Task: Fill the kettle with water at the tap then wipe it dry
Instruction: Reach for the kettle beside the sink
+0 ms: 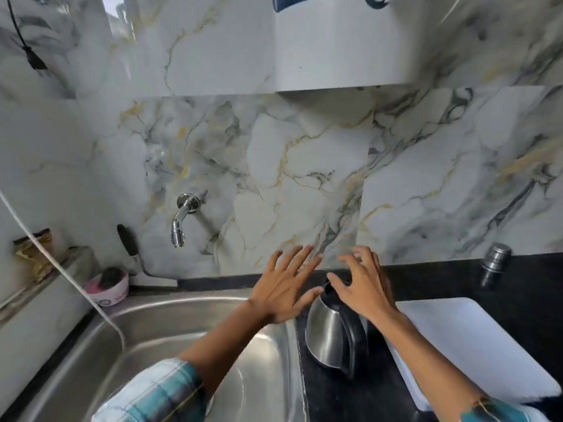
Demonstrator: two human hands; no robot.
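Note:
A steel kettle (324, 336) with a black handle and lid stands on the dark counter just right of the sink. My left hand (285, 284) hovers flat with spread fingers to the kettle's left, its thumb close to the lid. My right hand (364, 286) is over the kettle's top with fingers spread and curled, holding nothing; it hides part of the lid. A chrome tap (179, 220) sticks out of the marble wall above the sink's far left, with no water running.
The steel sink (182, 330) fills the lower left. A white cutting board (466, 345) lies right of the kettle. A steel shaker (495, 260) stands at the back right. A pink bowl (106, 287), a black-handled utensil (129, 242) and a white cord (61, 269) are at the left.

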